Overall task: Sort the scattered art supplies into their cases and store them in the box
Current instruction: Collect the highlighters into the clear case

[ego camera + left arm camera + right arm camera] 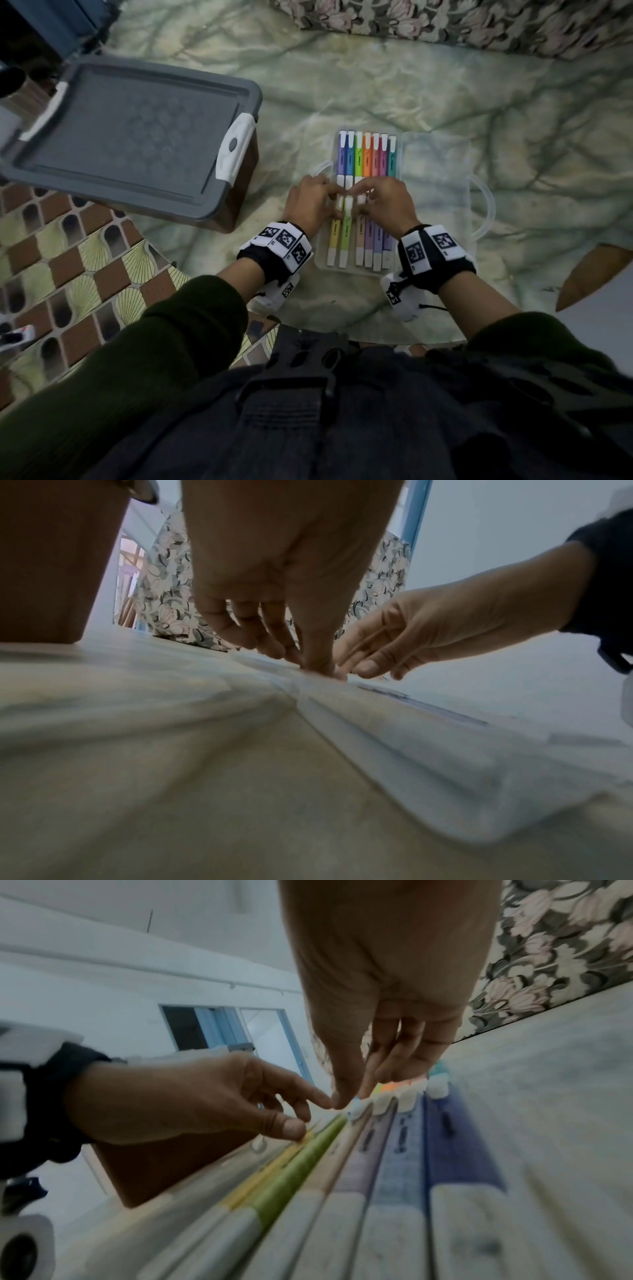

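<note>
An open clear plastic case lies on the pale bedsheet and holds two rows of coloured highlighters, a far row and a near row. Both hands meet over the white caps in the middle of the case. My left hand has its thumb on the yellow highlighter and its index finger reaching towards the caps. The fingers of my right hand point straight down and press on the caps. Neither hand lifts a highlighter. The case's clear lid lies flat to the right.
A brown storage box with a grey latched lid stands to the left of the case. A floral cushion runs along the far edge of the bed. Patterned floor shows at lower left, and a brown object at the right edge.
</note>
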Demonstrator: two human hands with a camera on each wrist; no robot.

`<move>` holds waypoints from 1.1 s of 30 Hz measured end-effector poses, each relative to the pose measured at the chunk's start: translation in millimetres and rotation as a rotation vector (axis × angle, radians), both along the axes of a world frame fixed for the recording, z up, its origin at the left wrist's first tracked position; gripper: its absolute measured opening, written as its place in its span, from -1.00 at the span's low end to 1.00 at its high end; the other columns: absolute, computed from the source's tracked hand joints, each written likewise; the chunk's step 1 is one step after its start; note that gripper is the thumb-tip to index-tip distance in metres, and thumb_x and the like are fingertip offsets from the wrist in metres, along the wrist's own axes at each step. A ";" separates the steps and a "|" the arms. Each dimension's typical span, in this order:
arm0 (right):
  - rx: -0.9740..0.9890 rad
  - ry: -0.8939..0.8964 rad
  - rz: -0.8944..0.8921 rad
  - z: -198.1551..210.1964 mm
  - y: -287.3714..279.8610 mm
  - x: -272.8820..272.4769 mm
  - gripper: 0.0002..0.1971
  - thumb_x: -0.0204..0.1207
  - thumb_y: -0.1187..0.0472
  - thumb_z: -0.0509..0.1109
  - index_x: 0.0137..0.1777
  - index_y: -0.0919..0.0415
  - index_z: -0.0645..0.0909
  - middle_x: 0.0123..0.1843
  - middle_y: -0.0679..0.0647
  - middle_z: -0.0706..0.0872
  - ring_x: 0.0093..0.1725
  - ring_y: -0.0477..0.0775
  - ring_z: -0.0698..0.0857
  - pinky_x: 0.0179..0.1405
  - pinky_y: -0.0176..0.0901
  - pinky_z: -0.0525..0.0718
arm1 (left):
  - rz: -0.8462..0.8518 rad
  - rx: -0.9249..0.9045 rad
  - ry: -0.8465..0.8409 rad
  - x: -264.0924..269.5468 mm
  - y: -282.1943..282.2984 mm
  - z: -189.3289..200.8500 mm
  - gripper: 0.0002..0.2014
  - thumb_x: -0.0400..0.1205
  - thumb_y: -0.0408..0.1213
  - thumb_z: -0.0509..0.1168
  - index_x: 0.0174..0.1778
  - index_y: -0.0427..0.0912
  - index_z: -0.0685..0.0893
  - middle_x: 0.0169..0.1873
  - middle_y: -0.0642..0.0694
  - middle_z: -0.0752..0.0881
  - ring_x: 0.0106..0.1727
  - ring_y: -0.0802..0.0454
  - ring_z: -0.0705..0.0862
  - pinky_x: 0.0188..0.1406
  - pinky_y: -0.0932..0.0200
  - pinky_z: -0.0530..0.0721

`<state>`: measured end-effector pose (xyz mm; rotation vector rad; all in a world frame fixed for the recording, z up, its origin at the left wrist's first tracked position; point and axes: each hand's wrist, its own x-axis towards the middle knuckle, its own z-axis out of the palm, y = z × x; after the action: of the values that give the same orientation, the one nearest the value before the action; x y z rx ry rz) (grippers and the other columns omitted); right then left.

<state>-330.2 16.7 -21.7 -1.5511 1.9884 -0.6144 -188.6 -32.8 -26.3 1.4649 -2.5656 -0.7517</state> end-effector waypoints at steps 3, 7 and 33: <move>-0.067 0.010 -0.139 0.3 10.6 -14.3 -0.71 0.33 0.35 0.53 0.06 0.15 0.72 0.08 0.18 0.71 0.13 0.19 0.62 0.11 -0.12 0.58 | -0.008 -0.003 0.011 3.9 2.1 0.5 -0.55 0.44 -0.19 0.46 0.28 0.00 0.59 0.12 -0.01 0.66 0.16 -0.04 0.50 0.19 -0.01 0.48; -0.032 0.068 -0.209 -4.0 34.9 -26.9 -0.66 0.26 0.29 0.60 0.05 0.12 0.70 -0.01 0.13 0.68 0.08 0.19 0.59 0.04 -0.08 0.49 | 0.011 -0.026 0.000 9.8 9.5 -2.3 -0.51 0.39 -0.24 0.50 0.24 0.08 0.60 0.12 0.04 0.68 0.15 -0.04 0.52 0.20 -0.03 0.43; 0.006 -0.044 -0.392 -17.2 52.3 -22.4 -0.70 0.40 0.09 0.51 0.06 0.13 0.57 -0.01 0.05 0.54 -0.05 0.00 0.55 -0.13 -0.18 0.44 | -0.144 0.162 0.170 -10.9 23.1 -6.2 -0.32 0.21 -0.43 0.61 0.27 -0.25 0.57 0.24 -0.21 0.47 0.18 -0.10 0.51 0.08 0.21 0.59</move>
<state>-352.6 69.0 -38.9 -1.1373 2.2747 -0.7844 -199.6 -9.6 -32.5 1.2042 -2.5511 -1.0763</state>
